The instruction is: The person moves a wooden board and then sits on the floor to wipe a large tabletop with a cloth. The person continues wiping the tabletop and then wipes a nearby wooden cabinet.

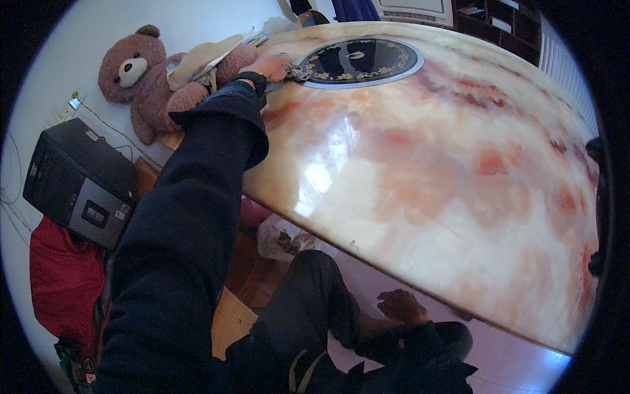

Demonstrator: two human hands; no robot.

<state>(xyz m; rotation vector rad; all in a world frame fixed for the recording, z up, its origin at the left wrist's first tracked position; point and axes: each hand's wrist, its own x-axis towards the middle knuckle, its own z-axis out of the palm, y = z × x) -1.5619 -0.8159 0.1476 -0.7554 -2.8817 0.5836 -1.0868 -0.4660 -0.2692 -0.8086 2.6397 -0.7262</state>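
My left hand (pixel 269 68) reaches across to the far left of a glossy marble-patterned table (pixel 433 172). A crumpled grey cloth (pixel 297 74) is gripped in its fingers, against the rim of a round dark glass turntable (pixel 364 60) with a gold floral border. Beside that hand lies a brown teddy bear (pixel 152 83) with a beige cloth (pixel 197 61) over its body. My right hand (pixel 401 306) rests low, over my lap below the table edge, its fingers loosely curled and nothing visible in it.
Colored pens (pixel 257 41) lie behind the bear. A black computer tower (pixel 81 182) stands at the left above a red cloth (pixel 66 283). Under the table edge is a clear plastic bag (pixel 283 239). A dark shelf (pixel 497 27) stands at the far right.
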